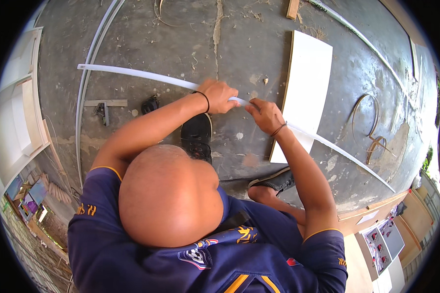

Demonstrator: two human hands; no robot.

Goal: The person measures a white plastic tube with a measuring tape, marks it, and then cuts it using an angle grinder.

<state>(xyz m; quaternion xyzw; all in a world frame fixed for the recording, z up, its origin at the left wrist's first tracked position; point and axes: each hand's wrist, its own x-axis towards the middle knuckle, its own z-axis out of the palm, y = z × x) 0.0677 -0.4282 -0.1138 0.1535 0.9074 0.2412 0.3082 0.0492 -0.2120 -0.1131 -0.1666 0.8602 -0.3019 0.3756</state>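
A long, thin white strip (pixel 142 74) runs slantwise from the upper left, through both hands, to the lower right. My left hand (pixel 216 96), with a dark band at the wrist, is closed around its middle. Close beside it, my right hand (pixel 267 116) grips the same strip between thumb and fingers. A short length of strip shows between the hands. Beyond my right wrist the strip passes over a white rectangular board (pixel 310 83) on the floor.
On the grey floor, a small tool (pixel 102 113) lies against a piece of wood (pixel 118 103), near a black object (pixel 150 104). Long strips lie at left (pixel 78 122) and right (pixel 364 39). Thin loops (pixel 376 117) and a wood block (pixel 292 9) lie further out. Panels (pixel 17 117) stand left.
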